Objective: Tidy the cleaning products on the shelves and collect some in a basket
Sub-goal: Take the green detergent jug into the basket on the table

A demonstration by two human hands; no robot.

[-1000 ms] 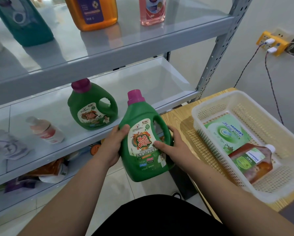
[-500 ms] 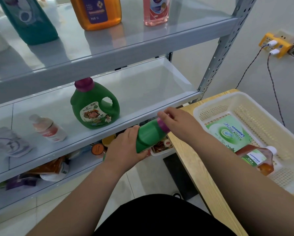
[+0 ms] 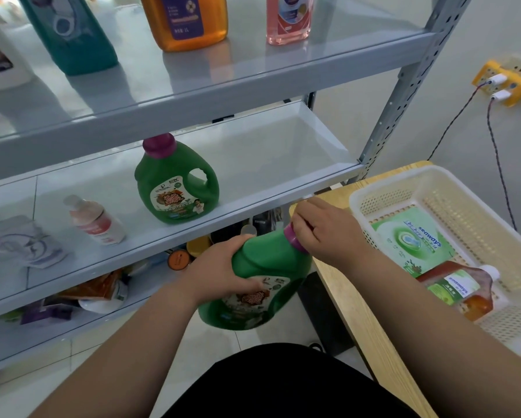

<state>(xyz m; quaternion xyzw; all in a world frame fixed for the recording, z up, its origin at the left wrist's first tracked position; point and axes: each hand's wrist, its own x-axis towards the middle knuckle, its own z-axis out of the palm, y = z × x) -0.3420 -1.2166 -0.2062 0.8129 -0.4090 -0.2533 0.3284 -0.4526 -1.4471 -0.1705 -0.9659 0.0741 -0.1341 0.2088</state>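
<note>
Fingers [image 3: 302, 221], R hand [image 3: 328, 233]: pinched on cap [image 3: 294, 241]. L hand [image 3: 223, 267]: wrapped round jug [image 3: 265, 276] body. Jug: tilted, mid-air, just left of basket [image 3: 383, 194]. Risk: cap loosens if twisted, detergent leaks; heavy jug slips, hits basket rim.

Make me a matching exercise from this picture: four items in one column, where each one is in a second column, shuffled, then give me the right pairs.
Column one
1. orange bottle
2. brown bottle
3. tilted green jug
4. small white bottle

Column two
A. in the basket
B. on the middle shelf
C. held by the left hand and the right hand
D. on the upper shelf

Pairs: 1-D, 2-A, 3-C, 4-B
</note>
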